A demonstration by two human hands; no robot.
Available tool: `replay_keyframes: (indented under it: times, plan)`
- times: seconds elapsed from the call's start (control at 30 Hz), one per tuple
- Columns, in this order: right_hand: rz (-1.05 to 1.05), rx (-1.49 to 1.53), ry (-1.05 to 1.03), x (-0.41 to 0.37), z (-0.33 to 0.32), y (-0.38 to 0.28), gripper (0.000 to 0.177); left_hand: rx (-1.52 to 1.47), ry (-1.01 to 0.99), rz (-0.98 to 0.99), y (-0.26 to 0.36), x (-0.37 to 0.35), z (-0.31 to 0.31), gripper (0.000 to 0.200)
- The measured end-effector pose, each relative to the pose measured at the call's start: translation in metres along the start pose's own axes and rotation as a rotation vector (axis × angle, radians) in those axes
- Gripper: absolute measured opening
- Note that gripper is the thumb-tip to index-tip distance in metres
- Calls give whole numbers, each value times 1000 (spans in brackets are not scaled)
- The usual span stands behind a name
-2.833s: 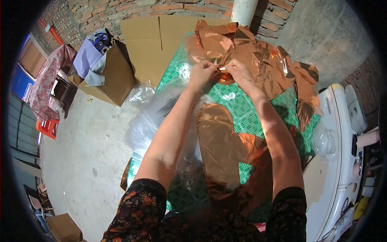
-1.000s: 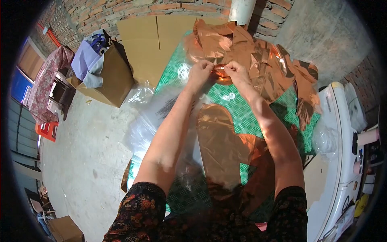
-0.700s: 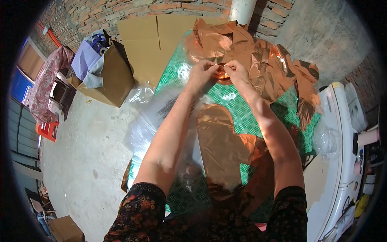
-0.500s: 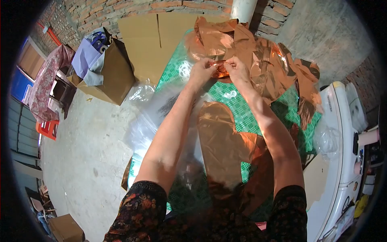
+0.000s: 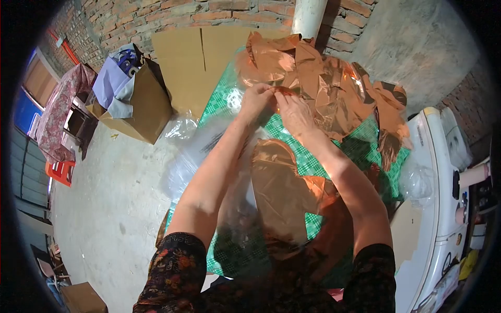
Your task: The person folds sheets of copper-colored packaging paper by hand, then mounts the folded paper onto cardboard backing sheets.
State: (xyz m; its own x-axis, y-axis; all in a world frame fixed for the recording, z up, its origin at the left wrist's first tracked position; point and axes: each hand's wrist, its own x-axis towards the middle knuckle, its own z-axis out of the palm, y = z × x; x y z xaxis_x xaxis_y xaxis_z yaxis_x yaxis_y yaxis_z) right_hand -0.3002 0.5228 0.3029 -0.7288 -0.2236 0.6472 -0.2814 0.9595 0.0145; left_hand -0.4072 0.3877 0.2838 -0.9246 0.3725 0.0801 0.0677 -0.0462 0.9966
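Observation:
Both hands meet over the far part of a table with a green checked cover [image 5: 224, 91]. Between the fingertips is a small piece of copper-coloured foil [image 5: 286, 91], probably part of a flat foil balloon. My left hand [image 5: 255, 100] pinches its left end, fingers closed. My right hand [image 5: 295, 112] lies over its right side, fingers bent together on it, hiding most of it. Beyond and to the right is a crumpled heap of copper foil balloons [image 5: 334, 94]. A flat, uninflated copper foil balloon [image 5: 276, 193] lies nearer me, between my forearms.
Clear plastic bags [image 5: 193, 161] spread over the table's left side, partly under my left arm. A white appliance [image 5: 433, 208] stands close on the right. An open cardboard box [image 5: 143, 107] with cloth-like items is on the floor at left. A white pipe [image 5: 309, 20] rises behind.
My right hand has turned over the foil, its back now showing, and the fingers cover more of it. The shiny piece visible between the hands before is now mostly hidden. The view has shifted slightly.

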Motion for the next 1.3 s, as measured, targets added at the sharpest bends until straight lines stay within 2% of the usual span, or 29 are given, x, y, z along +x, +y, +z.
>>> replay_keyframes:
  times: [0.03, 0.07, 0.13, 0.27, 0.37, 0.43, 0.53, 0.63, 0.67, 0.73, 0.8, 0.87, 0.97, 1.07, 1.17, 1.2, 1.23, 1.27, 1.3]
  plan:
    - [73, -28, -157, 1, 0, 0, 27, 6, 5, -2, 6, 0, 1, 16]
    - [74, -34, -208, 0, -1, 1, 26, 14, 8, -10, 10, -1, 2, 16]
    - [74, -51, -306, 3, -9, 0, 25, 274, 85, 108, 22, 2, 3, 20]
    - [104, -8, -190, 9, -11, 5, 22, 728, 200, 316, 57, 14, 17, 29]
    - [195, 102, -103, 23, 3, 16, 25, 822, 253, 336, 80, 26, 20, 38]
    - [223, 172, -74, 38, 17, 22, 30, 806, 236, 333, 102, 28, 21, 36]
    - [327, 106, -109, 50, 19, 14, 41, 688, 145, 285, 114, 37, 18, 29]
    - [288, -72, -115, 45, 92, 41, 49, 454, 41, 189, 110, 48, 19, 21]
    - [335, -46, -131, 44, 92, 39, 48, 365, 13, 151, 108, 51, 18, 18]
    - [423, 4, -158, 50, 81, 33, 47, 195, 33, 230, 103, 68, 13, 17]
    - [386, 6, -200, 52, 66, 32, 45, 37, 55, 291, 105, 74, 10, 17]
    - [343, -41, -216, 57, 52, 32, 43, -113, 76, 326, 131, 64, 13, 19]
    - [294, -155, -250, 72, 32, 30, 44, -73, 8, 333, 138, 64, 9, 19]
    - [291, -44, -170, 89, 62, 37, 57, -59, -38, 280, 132, 66, 10, 19]
    - [293, -160, -334, 108, 60, 26, 65, -59, -68, 266, 121, 70, 11, 19]
    - [287, -179, -305, 106, 68, 29, 67, -56, -75, 272, 121, 69, 11, 18]
    - [281, -195, -276, 104, 77, 32, 69, -50, -61, 320, 120, 68, 10, 28]
    - [275, -208, -247, 104, 88, 34, 71, -32, -62, 349, 122, 68, 4, 24]
    - [378, -194, -507, 112, 83, 32, 73, -13, -62, 374, 141, 57, -5, 21]
